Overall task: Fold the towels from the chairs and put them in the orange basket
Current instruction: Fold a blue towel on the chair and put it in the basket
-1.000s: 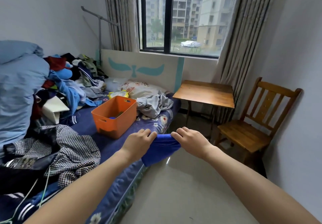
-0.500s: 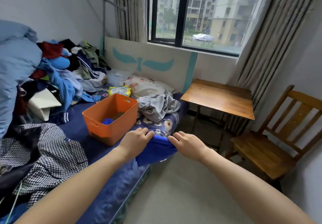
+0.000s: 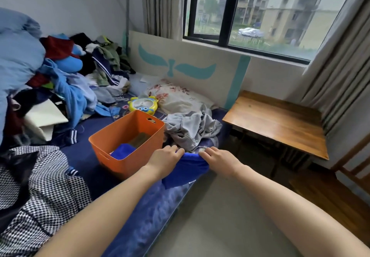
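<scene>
Inside the orange basket (image 3: pixel 124 166) lies a folded towel (image 3: pixel 122 151)

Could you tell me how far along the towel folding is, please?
Done: a blue towel and a brownish cloth lie folded in the orange basket. In hand: the left hand and right hand grip a second blue towel by its top edge, right of the basket. Left: finishing its fold and putting it in. Only part of one chair shows, with no towel on it.
</scene>
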